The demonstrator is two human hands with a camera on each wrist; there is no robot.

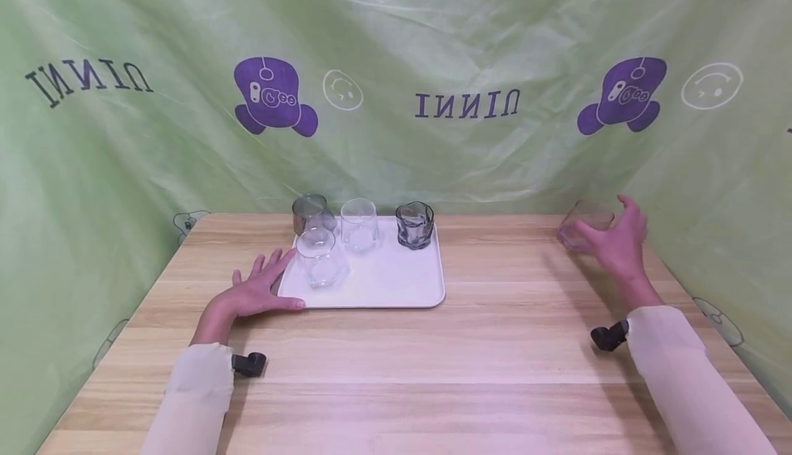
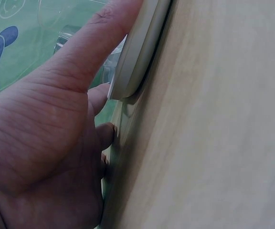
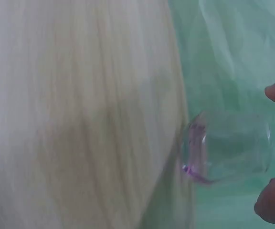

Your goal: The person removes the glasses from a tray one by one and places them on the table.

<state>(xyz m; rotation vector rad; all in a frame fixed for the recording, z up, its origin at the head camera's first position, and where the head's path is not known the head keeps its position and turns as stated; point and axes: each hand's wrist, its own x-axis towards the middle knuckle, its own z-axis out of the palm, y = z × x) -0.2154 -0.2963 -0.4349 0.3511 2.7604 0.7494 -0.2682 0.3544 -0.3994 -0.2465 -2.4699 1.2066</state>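
At the far right corner of the table (image 1: 396,359), a clear glass tumbler (image 1: 584,225) is cupped by the right hand (image 1: 615,242).

Fingers are curled round its side wall, so the grip is closed on the tumbler; it is judged light, rigid, slippery and breakable, best held round the wall. The left hand (image 1: 256,290) is laid flat, fingers straight, against the white tray (image 1: 396,283), where four more glasses (image 1: 318,259) are stood.
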